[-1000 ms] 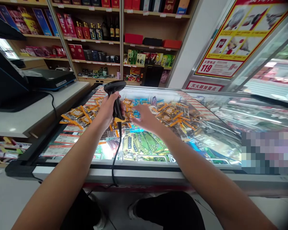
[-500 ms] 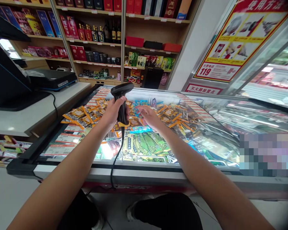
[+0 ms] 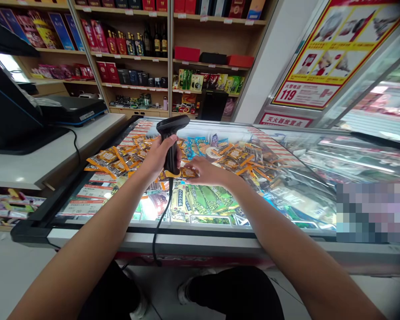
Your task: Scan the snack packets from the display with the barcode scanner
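Note:
My left hand [image 3: 160,153] is wrapped round the handle of a black barcode scanner [image 3: 171,146], held upright with its head on top and its cable hanging down. Just right of it, my right hand [image 3: 206,171] has its fingers closed at the edge of an orange-and-brown snack packet [image 3: 188,172]; part of the packet is hidden behind the scanner. More orange packets lie in a left pile [image 3: 108,159] and a right pile [image 3: 236,155] on the freezer's glass top. Between the piles are blue packets [image 3: 198,144] and a round white-lidded item [image 3: 213,153].
Green ice-cream packs [image 3: 206,198] show through the chest freezer's glass. To the left stand a counter [image 3: 16,171], a dark terminal [image 3: 11,102] and a flat scale [image 3: 73,109]. Shelves [image 3: 133,89] of boxes and bottles line the back. The scanner cable [image 3: 162,218] crosses the freezer's front edge.
My right hand has come down toward me from the blue packets and closed at an orange snack packet. The scanner in my left hand has barely shifted.

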`<action>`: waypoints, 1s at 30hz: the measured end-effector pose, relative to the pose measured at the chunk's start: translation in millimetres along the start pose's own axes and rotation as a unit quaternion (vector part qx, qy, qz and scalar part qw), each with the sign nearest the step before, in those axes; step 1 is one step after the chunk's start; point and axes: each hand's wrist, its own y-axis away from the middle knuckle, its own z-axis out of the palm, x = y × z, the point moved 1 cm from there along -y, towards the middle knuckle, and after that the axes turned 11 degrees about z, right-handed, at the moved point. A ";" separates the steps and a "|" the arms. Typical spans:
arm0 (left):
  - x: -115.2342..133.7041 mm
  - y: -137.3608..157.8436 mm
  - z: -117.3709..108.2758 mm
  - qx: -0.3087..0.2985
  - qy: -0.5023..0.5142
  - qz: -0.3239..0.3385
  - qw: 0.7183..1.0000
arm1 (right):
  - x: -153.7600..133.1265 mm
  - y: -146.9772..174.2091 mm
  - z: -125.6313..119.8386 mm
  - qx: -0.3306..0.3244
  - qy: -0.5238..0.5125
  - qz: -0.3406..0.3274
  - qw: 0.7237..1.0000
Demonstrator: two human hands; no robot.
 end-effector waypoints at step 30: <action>-5.2 16.7 15.2 -0.176 -0.009 -0.066 0.982 | 19.6 2.8 -30.4 0.071 -0.631 0.110 0.765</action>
